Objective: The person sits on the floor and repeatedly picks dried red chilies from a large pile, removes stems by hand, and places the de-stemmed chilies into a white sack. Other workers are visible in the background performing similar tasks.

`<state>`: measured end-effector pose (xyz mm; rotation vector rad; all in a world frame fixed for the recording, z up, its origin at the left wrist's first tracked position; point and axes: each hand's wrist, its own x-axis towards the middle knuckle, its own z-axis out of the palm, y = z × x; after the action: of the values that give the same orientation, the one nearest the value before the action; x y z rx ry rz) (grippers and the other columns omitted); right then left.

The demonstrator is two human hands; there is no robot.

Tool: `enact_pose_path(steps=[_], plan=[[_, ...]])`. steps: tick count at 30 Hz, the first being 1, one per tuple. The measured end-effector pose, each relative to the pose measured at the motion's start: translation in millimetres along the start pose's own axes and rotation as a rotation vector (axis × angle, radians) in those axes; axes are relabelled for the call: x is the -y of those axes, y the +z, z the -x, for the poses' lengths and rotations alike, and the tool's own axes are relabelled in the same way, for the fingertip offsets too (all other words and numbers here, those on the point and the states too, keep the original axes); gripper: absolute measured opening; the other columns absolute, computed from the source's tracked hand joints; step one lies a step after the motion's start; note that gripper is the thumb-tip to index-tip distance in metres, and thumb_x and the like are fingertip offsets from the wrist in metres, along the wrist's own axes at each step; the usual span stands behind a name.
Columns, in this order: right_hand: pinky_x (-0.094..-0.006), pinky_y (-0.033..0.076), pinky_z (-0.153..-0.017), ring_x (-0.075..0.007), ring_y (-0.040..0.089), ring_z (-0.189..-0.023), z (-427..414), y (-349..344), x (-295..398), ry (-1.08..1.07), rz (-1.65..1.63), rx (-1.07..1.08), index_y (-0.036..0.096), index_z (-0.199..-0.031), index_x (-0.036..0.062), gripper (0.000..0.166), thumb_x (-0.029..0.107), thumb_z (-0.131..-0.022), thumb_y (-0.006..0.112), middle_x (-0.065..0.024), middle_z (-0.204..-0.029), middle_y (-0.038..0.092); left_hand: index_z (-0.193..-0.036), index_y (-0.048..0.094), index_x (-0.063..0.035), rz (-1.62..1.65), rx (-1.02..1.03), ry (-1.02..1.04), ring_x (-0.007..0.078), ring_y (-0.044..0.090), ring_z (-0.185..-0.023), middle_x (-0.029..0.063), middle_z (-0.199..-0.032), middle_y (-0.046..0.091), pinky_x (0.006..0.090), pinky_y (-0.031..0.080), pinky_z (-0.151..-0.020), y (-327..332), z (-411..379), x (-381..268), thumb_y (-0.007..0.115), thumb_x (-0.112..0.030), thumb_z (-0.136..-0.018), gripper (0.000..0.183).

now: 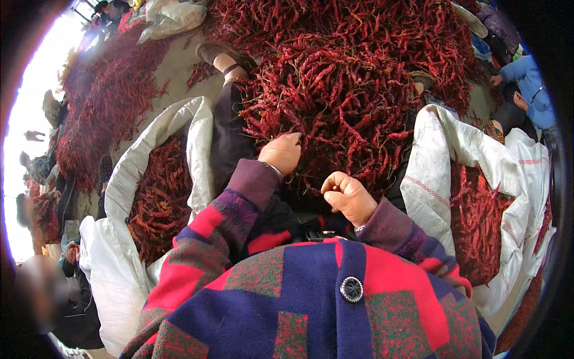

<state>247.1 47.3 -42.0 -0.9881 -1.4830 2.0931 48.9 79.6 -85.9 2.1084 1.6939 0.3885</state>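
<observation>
A large heap of dried red chillies (pixel 332 98), many with pale stems, lies between my legs. My left hand (pixel 283 153) is at the near left edge of this heap, back of the hand up and fingertips against the chillies. Whether it pinches one is hidden. Closer to my body, my right hand (pixel 350 197) is raised in front of the heap with its fingers curled towards the thumb. A small orange-yellow bit shows inside that curl; I cannot tell whether it is held. Open white woven sacks of chillies stand on both sides, the left sack (pixel 202 134) and the right sack (pixel 426 179).
Another chilli pile (pixel 103 98) spreads over the concrete floor (pixel 179 67) at the left. A person in a blue jacket (pixel 529 85) sits at the far right; another person in dark clothing (pixel 83 309) is at the lower left. A full white sack (pixel 177 20) lies at the upper left.
</observation>
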Motion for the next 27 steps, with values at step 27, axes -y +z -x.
enact_pose_path(steps=[27], plan=[[-0.0278,0.037,-0.082,-0.0157,0.050,-0.089,-75,3,-10,-0.109,0.260,0.386,0.047,-0.102,-0.0066,0.030,0.015,-0.082,0.043,-0.0094,-0.094,0.055,-0.089,0.051,-0.0016,0.241,-0.181,-0.106,0.0286,0.056,-0.067,0.0136,-0.071,0.055,0.0343,0.045,-0.055,-32,106,-41,0.045,-0.008,-0.070,0.020]])
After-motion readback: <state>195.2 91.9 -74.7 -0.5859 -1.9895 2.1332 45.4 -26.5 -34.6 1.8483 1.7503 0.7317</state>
